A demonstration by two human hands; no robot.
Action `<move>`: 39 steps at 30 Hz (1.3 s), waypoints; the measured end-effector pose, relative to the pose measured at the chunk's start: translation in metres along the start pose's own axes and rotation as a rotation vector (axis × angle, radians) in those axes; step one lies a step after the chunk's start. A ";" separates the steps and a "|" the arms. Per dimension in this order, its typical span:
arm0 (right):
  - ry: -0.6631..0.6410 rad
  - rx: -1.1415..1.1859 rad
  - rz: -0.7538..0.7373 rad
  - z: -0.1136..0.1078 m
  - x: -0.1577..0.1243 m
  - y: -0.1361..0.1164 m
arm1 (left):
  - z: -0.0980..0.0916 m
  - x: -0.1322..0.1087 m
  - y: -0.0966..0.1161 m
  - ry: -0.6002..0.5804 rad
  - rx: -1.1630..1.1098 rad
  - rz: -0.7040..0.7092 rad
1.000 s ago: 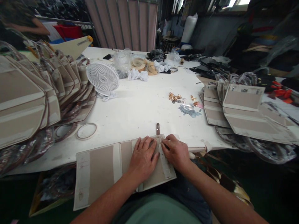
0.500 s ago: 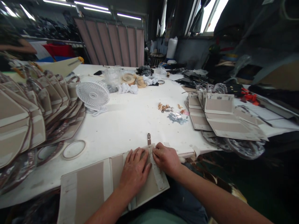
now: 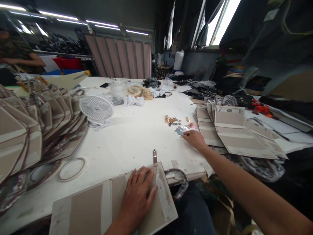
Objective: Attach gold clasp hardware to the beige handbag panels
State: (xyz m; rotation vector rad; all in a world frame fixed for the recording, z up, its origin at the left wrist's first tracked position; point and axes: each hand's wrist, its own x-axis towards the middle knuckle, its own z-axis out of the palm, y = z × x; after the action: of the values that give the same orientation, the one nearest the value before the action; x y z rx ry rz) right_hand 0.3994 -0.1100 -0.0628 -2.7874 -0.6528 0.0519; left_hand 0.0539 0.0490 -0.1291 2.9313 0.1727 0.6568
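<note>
My left hand (image 3: 138, 194) lies flat with fingers spread on a beige and white bag panel (image 3: 88, 209) at the near edge of the white table (image 3: 132, 137). My right hand (image 3: 194, 138) is stretched out across the table, its fingertips at a small heap of grey-blue metal pieces (image 3: 181, 130). Its fingers are curled together at the heap; what they pinch is too small to make out. Gold-coloured fittings (image 3: 171, 120) lie just beyond the heap. A small metal clasp (image 3: 154, 156) sits at the panel's far edge. A plastic-wrapped handle (image 3: 179, 181) sticks out under the panel's right side.
A white desk fan (image 3: 96, 109) stands left of centre. Stacked bag panels (image 3: 36, 127) fill the left side, and more panels (image 3: 232, 130) lie on the right. Tape rings (image 3: 70, 169) lie near the left stack. Tape rolls and rags (image 3: 138, 93) sit at the back. A person (image 3: 17, 55) works at far left.
My right hand has left the panel and reached forward and right to the heap of small metal pieces. My left hand stays pressed on the panel. The camera has tilted up.
</note>
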 end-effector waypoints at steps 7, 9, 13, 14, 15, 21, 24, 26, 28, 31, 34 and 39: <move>-0.011 -0.062 0.050 0.030 0.044 0.000 | -0.006 0.002 0.006 -0.091 -0.058 -0.055; -0.001 -0.075 0.050 0.034 0.047 0.002 | -0.007 0.003 0.008 -0.102 -0.082 -0.068; 0.035 -0.082 0.031 0.033 0.048 0.004 | -0.008 0.004 0.009 -0.117 -0.116 -0.080; 0.045 -0.080 0.021 0.032 0.047 0.005 | -0.008 0.004 0.009 -0.120 -0.120 -0.081; 0.057 -0.077 0.008 0.030 0.046 0.005 | -0.008 0.004 0.009 -0.123 -0.122 -0.084; 0.046 0.110 -0.192 0.006 0.013 -0.004 | -0.010 0.004 0.011 -0.125 -0.147 -0.098; -0.290 0.366 -0.303 -0.008 -0.034 -0.027 | -0.011 0.005 0.012 -0.117 -0.155 -0.104; -0.574 0.471 -0.350 -0.009 -0.066 -0.046 | -0.010 0.005 0.012 -0.116 -0.155 -0.107; -0.735 0.579 -0.375 -0.004 -0.090 -0.064 | -0.010 0.004 0.012 -0.117 -0.157 -0.109; -0.783 0.674 -0.359 0.011 -0.106 -0.079 | -0.009 0.003 0.012 -0.118 -0.168 -0.117; -0.776 0.668 -0.348 0.022 -0.106 -0.083 | -0.009 0.002 0.013 -0.118 -0.176 -0.124; -0.722 0.610 -0.375 0.031 -0.105 -0.086 | -0.009 0.002 0.013 -0.100 -0.184 -0.130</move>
State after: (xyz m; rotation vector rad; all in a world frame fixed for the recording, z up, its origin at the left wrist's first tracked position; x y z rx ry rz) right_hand 0.2653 -0.0742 -0.0720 -1.9767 -1.0812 1.0208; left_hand 0.0527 0.0376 -0.1178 2.7416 0.2741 0.4779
